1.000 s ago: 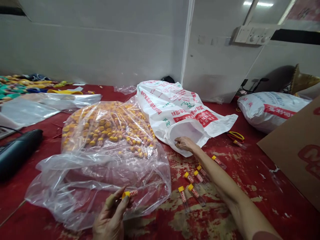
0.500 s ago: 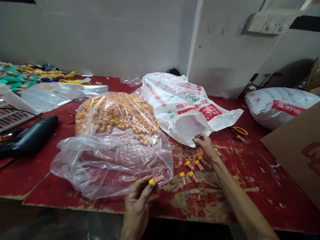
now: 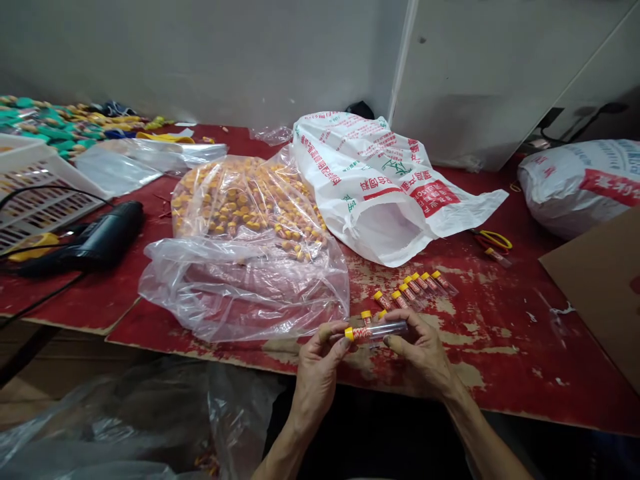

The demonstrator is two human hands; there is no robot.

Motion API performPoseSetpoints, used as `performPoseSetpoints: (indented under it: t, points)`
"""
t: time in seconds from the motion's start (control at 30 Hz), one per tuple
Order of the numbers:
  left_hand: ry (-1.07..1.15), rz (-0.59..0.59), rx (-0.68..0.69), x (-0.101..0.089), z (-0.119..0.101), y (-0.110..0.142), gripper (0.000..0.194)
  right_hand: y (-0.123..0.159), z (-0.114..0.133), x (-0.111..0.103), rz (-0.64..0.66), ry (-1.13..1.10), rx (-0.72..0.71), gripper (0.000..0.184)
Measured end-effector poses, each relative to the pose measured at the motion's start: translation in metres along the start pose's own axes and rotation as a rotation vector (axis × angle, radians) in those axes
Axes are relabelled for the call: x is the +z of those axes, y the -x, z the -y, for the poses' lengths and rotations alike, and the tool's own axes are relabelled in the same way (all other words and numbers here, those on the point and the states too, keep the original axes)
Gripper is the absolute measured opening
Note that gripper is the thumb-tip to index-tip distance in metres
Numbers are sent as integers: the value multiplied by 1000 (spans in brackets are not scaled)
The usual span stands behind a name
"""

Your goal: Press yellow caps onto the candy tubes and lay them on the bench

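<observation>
My left hand (image 3: 320,367) pinches the yellow-capped end of a small tube (image 3: 360,333) with red and white markings. The closed fingers of my right hand (image 3: 423,350) hold a clear plastic sleeve (image 3: 393,328) at its far end. Sleeve and tube lie in one line, level, just above the table's front part, and the sleeve covers part of the tube. Behind my hands is a slanted row of similar yellow-capped tubes (image 3: 423,283) with clear ends. A couple more are partly hidden by the held tube.
A clear bag (image 3: 240,287) full of yellow-capped pieces lies left of centre. Beside it is an open-mouthed white sack (image 3: 370,160). A black tool (image 3: 107,237) with a cord, a white basket (image 3: 45,173), yellow-handled scissors (image 3: 493,240) and a cardboard box (image 3: 600,273) stand around.
My right hand has come from the white sack's mouth down to my left hand, bringing a clear sleeve onto the tube. The view has shifted somewhat.
</observation>
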State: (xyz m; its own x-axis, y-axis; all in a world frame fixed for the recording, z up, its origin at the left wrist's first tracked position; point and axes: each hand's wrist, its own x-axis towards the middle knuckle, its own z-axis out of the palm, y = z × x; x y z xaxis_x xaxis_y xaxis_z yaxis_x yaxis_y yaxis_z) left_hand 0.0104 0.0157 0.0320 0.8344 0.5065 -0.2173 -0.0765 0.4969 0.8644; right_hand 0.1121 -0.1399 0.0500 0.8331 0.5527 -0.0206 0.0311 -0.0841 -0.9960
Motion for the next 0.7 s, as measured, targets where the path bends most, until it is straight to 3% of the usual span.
performPoseSetpoints:
  t: [0.37,0.5,0.63,0.7]
  points:
    - [-91,13,-27,0,10,9,21,9,-21,11,100,64,-24,30]
    - [-159,40,4,-7,12,8,20,8,-22,13,117,200,22,47]
    - [-182,18,19,-14,14,4,20,12,-16,15,96,267,22,34]
    - [-180,-1,19,-17,14,2,20,15,-15,15,112,246,13,37]
